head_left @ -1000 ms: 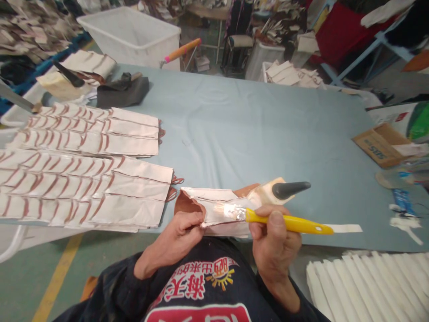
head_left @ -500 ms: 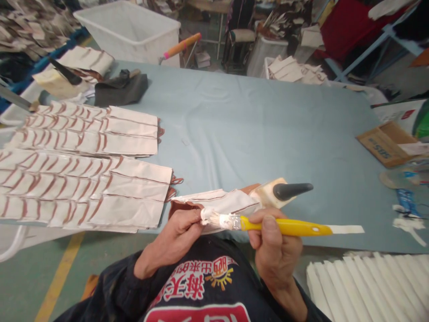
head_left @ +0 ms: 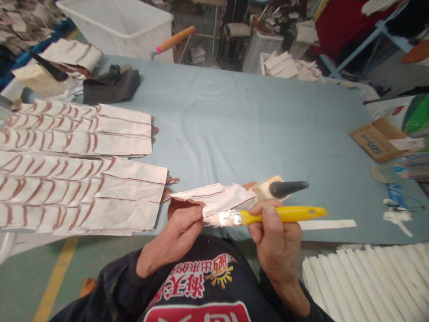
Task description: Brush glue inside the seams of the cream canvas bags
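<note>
Left hand [head_left: 181, 230] pinches the cream piece [head_left: 231, 197] at its open-end edge, best grip since it's probably light and floppy; my right [head_left: 279, 235] is curled round the brush [head_left: 248, 217] handle.

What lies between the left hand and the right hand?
In the head view, the brush head lies between left hand and right hand, seen against the cream piece.
</note>
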The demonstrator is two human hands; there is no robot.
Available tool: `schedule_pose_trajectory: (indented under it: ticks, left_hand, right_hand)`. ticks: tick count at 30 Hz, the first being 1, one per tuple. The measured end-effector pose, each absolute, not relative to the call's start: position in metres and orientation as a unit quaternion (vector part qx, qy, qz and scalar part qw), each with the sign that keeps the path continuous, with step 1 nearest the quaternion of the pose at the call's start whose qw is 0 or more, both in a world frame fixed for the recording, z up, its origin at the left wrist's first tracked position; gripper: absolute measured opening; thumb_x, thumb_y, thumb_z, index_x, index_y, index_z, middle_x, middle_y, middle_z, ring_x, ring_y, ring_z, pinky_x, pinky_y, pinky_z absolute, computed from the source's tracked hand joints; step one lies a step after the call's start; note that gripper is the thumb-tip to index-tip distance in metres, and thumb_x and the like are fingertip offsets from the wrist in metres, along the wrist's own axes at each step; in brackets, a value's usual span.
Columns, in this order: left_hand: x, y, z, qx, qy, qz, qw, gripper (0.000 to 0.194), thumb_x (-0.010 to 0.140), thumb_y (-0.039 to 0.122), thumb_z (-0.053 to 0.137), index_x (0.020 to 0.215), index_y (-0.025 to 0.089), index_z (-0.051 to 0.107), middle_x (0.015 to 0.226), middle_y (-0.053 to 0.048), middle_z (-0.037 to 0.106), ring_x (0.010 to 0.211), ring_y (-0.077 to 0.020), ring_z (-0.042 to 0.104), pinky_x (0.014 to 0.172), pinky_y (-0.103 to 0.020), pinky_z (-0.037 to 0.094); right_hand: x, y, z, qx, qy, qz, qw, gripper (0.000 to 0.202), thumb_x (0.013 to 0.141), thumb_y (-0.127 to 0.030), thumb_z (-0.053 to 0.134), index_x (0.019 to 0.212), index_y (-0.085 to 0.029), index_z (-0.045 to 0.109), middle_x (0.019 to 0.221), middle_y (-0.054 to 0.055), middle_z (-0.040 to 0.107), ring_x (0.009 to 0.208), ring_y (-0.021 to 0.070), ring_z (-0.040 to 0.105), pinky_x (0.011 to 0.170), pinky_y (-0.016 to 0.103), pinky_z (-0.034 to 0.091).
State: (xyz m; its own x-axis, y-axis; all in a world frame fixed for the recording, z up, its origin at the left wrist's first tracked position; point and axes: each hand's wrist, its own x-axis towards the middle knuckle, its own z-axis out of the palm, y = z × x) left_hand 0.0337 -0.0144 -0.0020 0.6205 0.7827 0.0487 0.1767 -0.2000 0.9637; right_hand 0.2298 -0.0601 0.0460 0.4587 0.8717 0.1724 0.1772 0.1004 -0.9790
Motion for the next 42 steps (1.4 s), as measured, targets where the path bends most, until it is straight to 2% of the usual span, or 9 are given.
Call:
schedule_pose_trajectory:
  ticks: [5, 9, 16, 20, 23, 28, 34, 39, 42]
  left_hand:
    - [0.033, -0.013, -0.004, 0.705, 0.356, 0.263, 0.554, 0.029, 0.103, 0.015, 0.046, 0.077, 0.019, 0.058, 0.075, -0.001, 0.059, 0.069, -0.0156, 0.052, 0.067, -0.028, 0.038]
    - [0.035, -0.011, -0.002, 0.676, 0.361, 0.25, 0.591, 0.028, 0.104, 0.02, 0.047, 0.088, 0.017, 0.069, 0.079, -0.003, 0.067, 0.072, -0.0169, 0.057, 0.069, -0.028, 0.042]
    - [0.033, -0.005, -0.001, 0.639, 0.373, 0.268, 0.618, 0.029, 0.1, 0.022, 0.051, 0.098, 0.015, 0.08, 0.094, -0.006, 0.079, 0.084, -0.0212, 0.067, 0.079, -0.031, 0.049]
    - [0.032, -0.005, -0.003, 0.636, 0.389, 0.252, 0.617, 0.031, 0.101, 0.026, 0.051, 0.106, 0.014, 0.079, 0.096, -0.006, 0.079, 0.086, -0.0214, 0.067, 0.078, -0.031, 0.048]
    - [0.032, -0.004, -0.002, 0.618, 0.402, 0.248, 0.628, 0.03, 0.101, 0.03, 0.053, 0.106, 0.013, 0.077, 0.095, -0.005, 0.077, 0.086, -0.0207, 0.065, 0.078, -0.03, 0.048]
    - [0.032, -0.003, 0.0, 0.609, 0.382, 0.235, 0.654, 0.028, 0.101, 0.03, 0.052, 0.093, 0.014, 0.073, 0.086, -0.003, 0.07, 0.075, -0.0163, 0.055, 0.07, -0.028, 0.043]
    - [0.029, -0.004, -0.002, 0.568, 0.383, 0.245, 0.687, 0.027, 0.099, 0.036, 0.057, 0.092, 0.014, 0.072, 0.088, -0.004, 0.069, 0.081, -0.0177, 0.056, 0.074, -0.028, 0.044]
    - [0.025, -0.003, 0.003, 0.494, 0.379, 0.231, 0.747, 0.028, 0.097, 0.041, 0.065, 0.095, 0.014, 0.073, 0.087, -0.003, 0.068, 0.076, -0.0153, 0.055, 0.067, -0.025, 0.041]
    - [0.025, 0.0, 0.008, 0.441, 0.35, 0.224, 0.796, 0.03, 0.095, 0.043, 0.069, 0.102, 0.014, 0.076, 0.084, -0.002, 0.068, 0.071, -0.0136, 0.055, 0.064, -0.024, 0.041]
  right_hand:
    - [0.234, -0.049, 0.037, -0.609, -0.451, 0.254, 0.601, 0.042, 0.108, -0.048, 0.057, 0.078, -0.021, 0.068, 0.046, -0.007, 0.05, 0.036, 0.0112, 0.049, 0.039, 0.022, 0.043]
    - [0.238, -0.047, 0.031, -0.601, -0.411, 0.246, 0.64, 0.038, 0.107, -0.046, 0.057, 0.081, -0.021, 0.067, 0.048, -0.008, 0.047, 0.037, 0.0105, 0.044, 0.038, 0.021, 0.039]
    - [0.223, -0.057, 0.026, -0.566, -0.504, 0.295, 0.582, 0.034, 0.112, -0.037, 0.051, 0.087, -0.021, 0.068, 0.053, -0.008, 0.049, 0.039, 0.0085, 0.045, 0.04, 0.021, 0.037]
    - [0.222, -0.053, 0.023, -0.563, -0.49, 0.199, 0.635, 0.03, 0.112, -0.036, 0.051, 0.093, -0.022, 0.069, 0.057, -0.007, 0.054, 0.044, 0.009, 0.051, 0.045, 0.021, 0.044]
    - [0.225, -0.047, 0.017, -0.559, -0.547, 0.155, 0.603, 0.028, 0.112, -0.036, 0.052, 0.096, -0.022, 0.07, 0.063, -0.005, 0.059, 0.049, 0.0108, 0.056, 0.052, 0.024, 0.05]
    - [0.221, -0.049, 0.015, -0.557, -0.535, 0.232, 0.591, 0.029, 0.111, -0.035, 0.051, 0.091, -0.023, 0.068, 0.059, -0.007, 0.049, 0.045, 0.0097, 0.046, 0.046, 0.023, 0.042]
    - [0.219, -0.049, 0.032, -0.535, -0.503, 0.288, 0.615, 0.034, 0.113, -0.035, 0.048, 0.087, -0.022, 0.066, 0.053, -0.009, 0.043, 0.039, 0.008, 0.04, 0.04, 0.02, 0.034]
    - [0.227, -0.03, 0.012, -0.568, -0.578, 0.095, 0.579, 0.021, 0.111, -0.032, 0.051, 0.108, -0.022, 0.069, 0.073, -0.002, 0.068, 0.066, 0.0152, 0.068, 0.067, 0.03, 0.06]
    - [0.226, -0.022, -0.003, -0.581, -0.647, 0.049, 0.49, 0.019, 0.11, -0.025, 0.051, 0.108, -0.023, 0.069, 0.082, 0.0, 0.075, 0.075, 0.0155, 0.073, 0.072, 0.028, 0.061]
